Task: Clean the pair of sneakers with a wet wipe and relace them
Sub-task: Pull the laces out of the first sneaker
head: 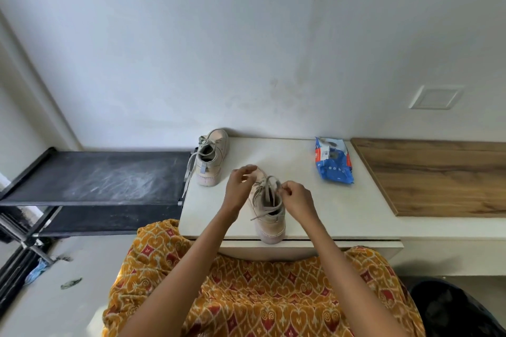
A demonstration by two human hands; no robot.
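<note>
A pale beige sneaker (269,223) stands on the white table (342,208) near its front edge, heel toward me. My left hand (239,186) and my right hand (297,195) sit on either side of its laces (264,189), each pinching a lace end above the tongue. The second sneaker (212,157) stands at the table's far left corner, its lace hanging over the left edge. A blue wet wipe pack (332,161) lies flat at the back, to the right of both shoes.
A wooden board (438,175) covers the table's right part. A black rack (95,178) stands to the left, level with the table. A dark bin (454,309) is at lower right. A wall runs behind the table.
</note>
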